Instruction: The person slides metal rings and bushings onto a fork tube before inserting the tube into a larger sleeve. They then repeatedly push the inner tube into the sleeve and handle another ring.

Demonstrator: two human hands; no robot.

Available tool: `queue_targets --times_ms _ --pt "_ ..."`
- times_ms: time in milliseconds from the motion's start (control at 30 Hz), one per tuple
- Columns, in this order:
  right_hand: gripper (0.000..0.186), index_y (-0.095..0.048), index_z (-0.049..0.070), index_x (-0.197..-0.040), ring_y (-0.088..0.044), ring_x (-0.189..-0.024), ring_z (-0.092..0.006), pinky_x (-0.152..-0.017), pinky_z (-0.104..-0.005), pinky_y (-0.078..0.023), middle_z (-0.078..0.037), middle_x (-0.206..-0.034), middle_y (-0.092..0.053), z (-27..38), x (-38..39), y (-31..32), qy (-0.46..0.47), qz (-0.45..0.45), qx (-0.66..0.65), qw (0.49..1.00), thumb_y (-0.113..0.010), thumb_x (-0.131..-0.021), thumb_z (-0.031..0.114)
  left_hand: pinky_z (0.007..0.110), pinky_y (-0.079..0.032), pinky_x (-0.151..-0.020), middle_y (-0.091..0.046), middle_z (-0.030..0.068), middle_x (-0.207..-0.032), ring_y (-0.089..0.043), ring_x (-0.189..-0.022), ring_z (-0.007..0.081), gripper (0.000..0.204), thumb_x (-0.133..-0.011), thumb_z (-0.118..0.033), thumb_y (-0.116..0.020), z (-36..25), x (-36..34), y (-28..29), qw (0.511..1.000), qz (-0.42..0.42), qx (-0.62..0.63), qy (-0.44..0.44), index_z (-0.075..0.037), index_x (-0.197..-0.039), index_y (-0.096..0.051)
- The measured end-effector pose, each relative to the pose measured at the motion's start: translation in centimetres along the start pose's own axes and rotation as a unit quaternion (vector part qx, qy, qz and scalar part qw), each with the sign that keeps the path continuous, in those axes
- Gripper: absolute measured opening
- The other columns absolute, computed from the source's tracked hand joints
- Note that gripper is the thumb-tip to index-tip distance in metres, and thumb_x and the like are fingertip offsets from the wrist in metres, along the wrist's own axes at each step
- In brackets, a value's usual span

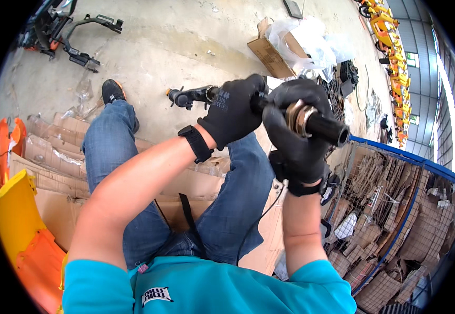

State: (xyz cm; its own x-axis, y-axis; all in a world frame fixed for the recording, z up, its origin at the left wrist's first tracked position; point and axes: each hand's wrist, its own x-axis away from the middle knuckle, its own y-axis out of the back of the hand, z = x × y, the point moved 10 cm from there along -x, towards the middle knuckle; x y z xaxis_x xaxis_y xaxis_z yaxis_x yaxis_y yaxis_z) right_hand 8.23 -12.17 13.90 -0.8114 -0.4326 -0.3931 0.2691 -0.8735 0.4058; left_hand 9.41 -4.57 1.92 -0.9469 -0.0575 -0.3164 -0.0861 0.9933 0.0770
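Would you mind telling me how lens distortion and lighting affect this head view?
Head view: strong fisheye bending curves the blue wire-mesh cage toward the rim; even daylight, no harsh glare; both black-gloved hands, left hand and right hand, are sharp on the black metal shaft.

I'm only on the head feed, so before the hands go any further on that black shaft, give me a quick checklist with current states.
1. Left hand gripping the black shaft: ok, gloved fingers wrapped around it.
2. Right hand on the metal ring: ok, fingers close around it.
3. Ring seated squarely on the shaft: cannot tell, fingers cover most of it.
4. Shaft's open end unobstructed: ok, the end sticks out past the right hand.
5. Far end fitting free: ok, held above the concrete floor.
6. Both gloves on: ok.
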Motion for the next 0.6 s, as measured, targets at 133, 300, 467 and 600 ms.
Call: queue_targets --times_ms 133,300,467,600 --pt "0.021 -0.067 -0.007 -0.109 -0.067 -0.093 -0.0138 -0.086 -0.0275 -0.054 -0.007 -0.105 -0.067 -1.3 3.5 0.9 -0.052 -0.328 0.074 0.940 -0.073 -0.089 -0.008 0.048 -0.053 -0.067 -0.067 0.0213 -0.075 -0.067 -0.077 0.0430 0.019 -0.083 -0.017 -0.072 0.2 0.0 0.1 0.996 -0.089 -0.019 -0.021 -0.005 -0.087 -0.059" --pt "0.077 -0.047 0.001 -0.144 -0.066 -0.100 -0.0164 -0.087 -0.0303 -0.054 -0.014 -0.120 -0.067 -1.2 2.4 0.8 -0.164 -0.090 -0.081 0.979 -0.076 -0.073 -0.009 0.047 -0.053 -0.067 -0.068 0.0208 -0.077 -0.068 -0.078 0.0424 0.017 -0.081 -0.012 -0.072 0.3 -0.8 -0.5 1.000 0.004 -0.001 0.010 -0.005 -0.091 -0.060" --pt "0.062 -0.066 0.002 -0.123 -0.066 -0.110 -0.0199 -0.094 -0.0324 -0.054 -0.013 -0.116 -0.069 -0.1 -1.2 1.9 -0.063 0.231 -0.011 0.971 -0.087 -0.065 -0.004 0.042 -0.052 -0.067 -0.067 0.0188 -0.077 -0.067 -0.077 0.0413 0.020 -0.080 -0.010 -0.074 -0.6 -0.6 -1.5 0.999 0.033 -0.020 -0.016 -0.005 -0.095 -0.061" --pt "0.044 -0.065 0.001 -0.111 -0.067 -0.096 -0.0173 -0.087 -0.0317 -0.055 -0.011 -0.105 -0.071 -1.2 -0.6 1.2 -0.060 0.122 -0.074 0.988 -0.083 -0.071 -0.005 0.048 -0.053 -0.068 -0.068 0.0209 -0.078 -0.067 -0.079 0.0425 0.016 -0.083 -0.014 -0.071 -0.1 -0.9 -1.3 1.000 0.007 -0.015 -0.015 -0.006 -0.092 -0.061"
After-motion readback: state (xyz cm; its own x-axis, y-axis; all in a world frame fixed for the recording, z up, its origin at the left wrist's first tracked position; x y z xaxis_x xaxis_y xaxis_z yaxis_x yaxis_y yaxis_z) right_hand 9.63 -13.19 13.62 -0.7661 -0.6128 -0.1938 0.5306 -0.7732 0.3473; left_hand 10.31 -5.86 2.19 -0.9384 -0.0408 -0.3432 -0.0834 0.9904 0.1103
